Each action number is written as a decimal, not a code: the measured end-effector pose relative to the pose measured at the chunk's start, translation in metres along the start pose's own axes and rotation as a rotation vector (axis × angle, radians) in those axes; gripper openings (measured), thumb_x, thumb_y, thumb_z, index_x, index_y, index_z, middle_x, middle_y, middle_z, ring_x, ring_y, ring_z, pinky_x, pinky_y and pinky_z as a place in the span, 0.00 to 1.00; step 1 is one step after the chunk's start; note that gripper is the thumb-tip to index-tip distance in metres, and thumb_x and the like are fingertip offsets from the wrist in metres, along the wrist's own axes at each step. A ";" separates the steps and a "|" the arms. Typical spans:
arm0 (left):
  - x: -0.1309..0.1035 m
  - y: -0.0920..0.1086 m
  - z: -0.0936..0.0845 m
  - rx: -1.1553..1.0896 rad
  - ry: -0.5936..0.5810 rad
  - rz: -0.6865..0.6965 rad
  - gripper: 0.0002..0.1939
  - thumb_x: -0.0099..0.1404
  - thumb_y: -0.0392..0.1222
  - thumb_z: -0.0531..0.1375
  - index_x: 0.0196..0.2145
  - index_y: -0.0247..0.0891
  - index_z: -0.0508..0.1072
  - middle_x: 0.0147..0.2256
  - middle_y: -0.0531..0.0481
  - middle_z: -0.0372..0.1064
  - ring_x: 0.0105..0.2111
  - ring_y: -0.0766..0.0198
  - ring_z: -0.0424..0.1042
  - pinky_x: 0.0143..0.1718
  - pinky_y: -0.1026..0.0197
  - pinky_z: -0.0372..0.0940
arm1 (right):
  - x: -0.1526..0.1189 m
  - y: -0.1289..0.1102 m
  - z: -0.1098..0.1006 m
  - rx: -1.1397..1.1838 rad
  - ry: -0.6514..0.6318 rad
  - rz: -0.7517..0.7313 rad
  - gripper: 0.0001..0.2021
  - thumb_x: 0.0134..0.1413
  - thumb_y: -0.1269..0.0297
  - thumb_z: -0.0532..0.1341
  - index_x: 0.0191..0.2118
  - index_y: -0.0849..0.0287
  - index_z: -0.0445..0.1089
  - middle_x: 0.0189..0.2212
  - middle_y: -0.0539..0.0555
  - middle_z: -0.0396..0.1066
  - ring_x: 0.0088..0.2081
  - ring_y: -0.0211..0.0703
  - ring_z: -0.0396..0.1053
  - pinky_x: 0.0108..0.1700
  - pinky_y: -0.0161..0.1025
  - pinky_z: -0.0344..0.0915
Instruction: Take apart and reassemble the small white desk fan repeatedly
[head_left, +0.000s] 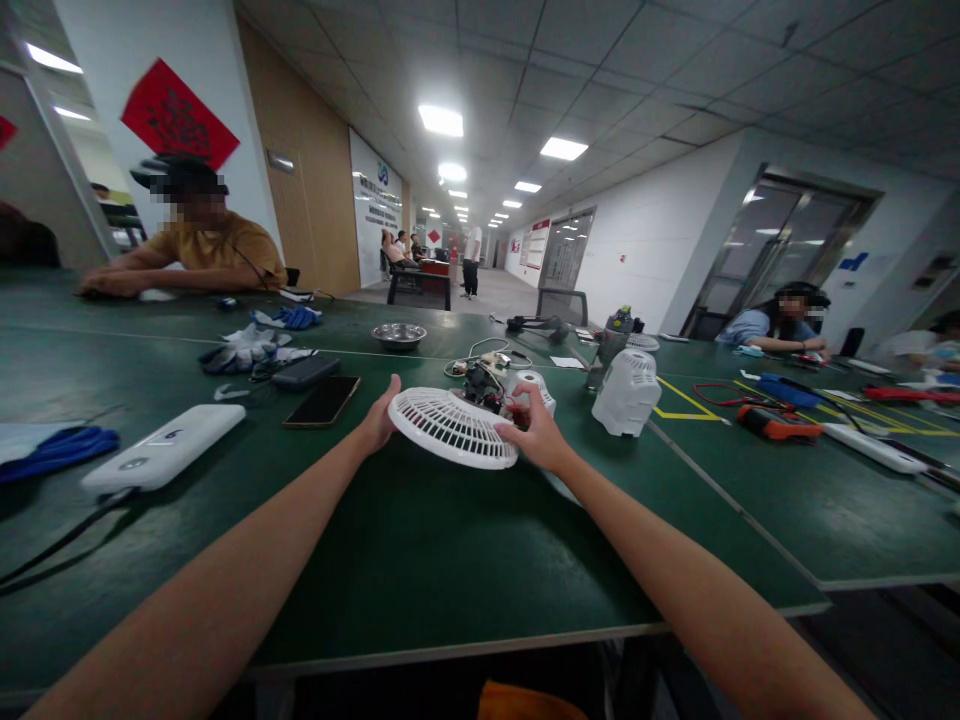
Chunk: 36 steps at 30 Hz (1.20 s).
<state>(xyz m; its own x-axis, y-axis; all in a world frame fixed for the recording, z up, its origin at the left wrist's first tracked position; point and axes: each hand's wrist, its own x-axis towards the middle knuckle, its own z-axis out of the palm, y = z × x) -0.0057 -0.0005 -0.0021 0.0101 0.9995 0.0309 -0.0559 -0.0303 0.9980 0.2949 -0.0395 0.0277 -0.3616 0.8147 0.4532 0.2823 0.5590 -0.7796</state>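
At about 10 o'clock from me, a white power bank point(169, 450) lies on the green table point(420, 580), black cable at its near end. At 11, a phone point(322, 402) lies flat. My left hand point(380, 418), partly curled, thumb raised, grips the left rim of the white fan cover point(454, 428); the cover sits tilted at 12 o'clock. Past it, just left of 12, a metal bowl point(399, 337). Motor and wires point(484, 385) show just behind the cover. My right hand point(538, 428) is half closed, thumb at the cover's right edge, fingers by the wires; cannot tell whether it pinches one. White casing point(626, 395) upright at 1; orange meter point(780, 423) at 2.
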 end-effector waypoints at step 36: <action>-0.007 0.009 0.007 0.505 0.071 0.035 0.23 0.52 0.62 0.61 0.19 0.37 0.75 0.17 0.48 0.70 0.26 0.53 0.72 0.28 0.59 0.60 | 0.019 0.053 -0.048 0.170 0.323 0.537 0.29 0.58 0.41 0.44 0.48 0.60 0.63 0.31 0.57 0.73 0.32 0.47 0.73 0.34 0.42 0.69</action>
<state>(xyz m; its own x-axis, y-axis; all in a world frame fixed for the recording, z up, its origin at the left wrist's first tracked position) 0.0004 -0.0079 0.0074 -0.0521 0.9956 0.0780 0.4344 -0.0478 0.8995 0.3462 0.0126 0.0160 0.0832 0.9942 0.0678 0.1956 0.0504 -0.9794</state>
